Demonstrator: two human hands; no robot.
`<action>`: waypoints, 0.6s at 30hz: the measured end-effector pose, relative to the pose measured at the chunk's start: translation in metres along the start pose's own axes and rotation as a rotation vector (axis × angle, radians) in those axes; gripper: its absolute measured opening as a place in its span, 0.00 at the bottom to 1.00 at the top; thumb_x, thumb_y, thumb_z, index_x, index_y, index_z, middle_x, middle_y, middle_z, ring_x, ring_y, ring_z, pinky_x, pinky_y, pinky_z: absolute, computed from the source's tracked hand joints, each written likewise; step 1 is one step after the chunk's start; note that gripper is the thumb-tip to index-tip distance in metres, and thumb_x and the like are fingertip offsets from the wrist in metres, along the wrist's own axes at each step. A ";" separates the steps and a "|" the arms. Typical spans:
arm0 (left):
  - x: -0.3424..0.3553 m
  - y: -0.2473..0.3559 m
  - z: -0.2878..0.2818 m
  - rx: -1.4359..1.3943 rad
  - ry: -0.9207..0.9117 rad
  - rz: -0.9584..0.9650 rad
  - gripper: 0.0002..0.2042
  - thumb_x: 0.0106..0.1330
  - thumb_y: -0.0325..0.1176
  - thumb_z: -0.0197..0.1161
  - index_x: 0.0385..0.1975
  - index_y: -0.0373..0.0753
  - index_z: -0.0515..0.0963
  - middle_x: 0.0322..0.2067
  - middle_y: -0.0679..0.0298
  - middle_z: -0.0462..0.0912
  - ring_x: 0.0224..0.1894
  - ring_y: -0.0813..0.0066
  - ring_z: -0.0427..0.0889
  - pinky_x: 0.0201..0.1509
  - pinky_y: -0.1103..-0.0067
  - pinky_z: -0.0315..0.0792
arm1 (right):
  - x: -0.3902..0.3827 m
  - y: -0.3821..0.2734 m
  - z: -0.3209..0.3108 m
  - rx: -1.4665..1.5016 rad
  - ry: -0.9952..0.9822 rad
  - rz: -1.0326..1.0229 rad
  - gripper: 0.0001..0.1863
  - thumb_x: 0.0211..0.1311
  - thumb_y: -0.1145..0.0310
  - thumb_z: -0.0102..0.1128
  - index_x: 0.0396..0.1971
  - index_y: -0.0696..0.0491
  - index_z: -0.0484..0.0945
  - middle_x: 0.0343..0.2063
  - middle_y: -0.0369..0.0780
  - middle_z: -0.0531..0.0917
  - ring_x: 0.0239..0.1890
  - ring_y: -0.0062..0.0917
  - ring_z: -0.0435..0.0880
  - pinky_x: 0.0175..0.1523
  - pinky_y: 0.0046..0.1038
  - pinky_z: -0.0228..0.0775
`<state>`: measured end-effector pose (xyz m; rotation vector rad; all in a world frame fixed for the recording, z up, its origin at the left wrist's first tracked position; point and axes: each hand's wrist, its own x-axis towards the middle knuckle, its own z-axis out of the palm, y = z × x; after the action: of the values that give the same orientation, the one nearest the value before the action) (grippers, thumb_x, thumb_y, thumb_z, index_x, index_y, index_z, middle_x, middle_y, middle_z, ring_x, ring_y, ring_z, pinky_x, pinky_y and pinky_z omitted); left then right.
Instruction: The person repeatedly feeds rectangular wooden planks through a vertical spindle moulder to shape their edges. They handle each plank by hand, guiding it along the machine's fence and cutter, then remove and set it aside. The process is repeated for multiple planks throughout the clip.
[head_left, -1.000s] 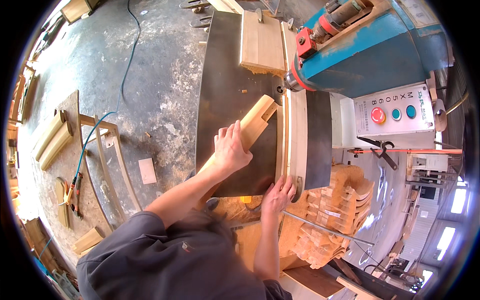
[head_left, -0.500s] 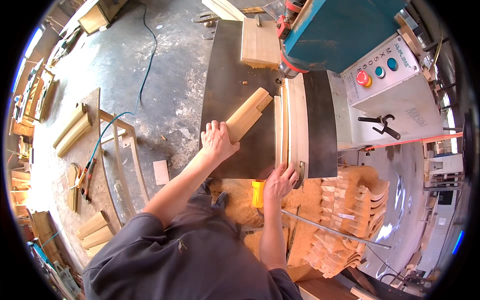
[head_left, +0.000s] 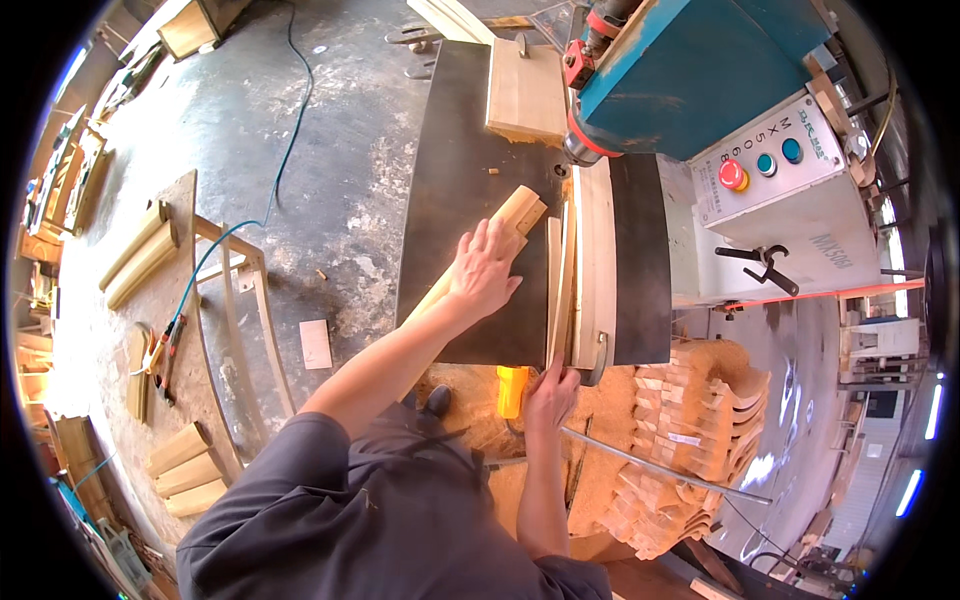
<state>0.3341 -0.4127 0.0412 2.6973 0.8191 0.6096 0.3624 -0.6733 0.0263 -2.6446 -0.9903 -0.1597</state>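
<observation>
A shaped wooden piece with a notched far end lies slantwise on the dark machine table. My left hand rests on top of it with the fingers stretched out, covering its middle. At the table's near edge, my right hand is closed round the near end of a thin wooden strip. This strip lies slightly aslant against the long pale wooden fence, beside another narrow strip. The spindle head stands just beyond the far end of the strips.
A flat board sits at the table's far side. The control box with buttons stands right. Curved wooden parts are stacked low right, near a yellow-handled tool. A side bench at left bears wooden pieces and pliers.
My left hand has slid up along the wooden piece, away from me, and flattened over it. My right hand has drawn back slightly and closed on the thin strip, which now tilts.
</observation>
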 end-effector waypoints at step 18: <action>0.007 -0.036 -0.007 -0.219 -0.226 0.088 0.35 0.63 0.48 0.73 0.73 0.58 0.72 0.80 0.44 0.53 0.79 0.38 0.56 0.80 0.51 0.58 | 0.034 0.163 -0.021 -0.025 0.201 0.151 0.26 0.72 0.78 0.60 0.69 0.57 0.76 0.49 0.52 0.74 0.49 0.48 0.79 0.51 0.46 0.74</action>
<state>0.3191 -0.3791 0.0369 2.5510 0.5448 0.3783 0.4953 -0.7752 0.0121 -2.6490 -0.7263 -0.3961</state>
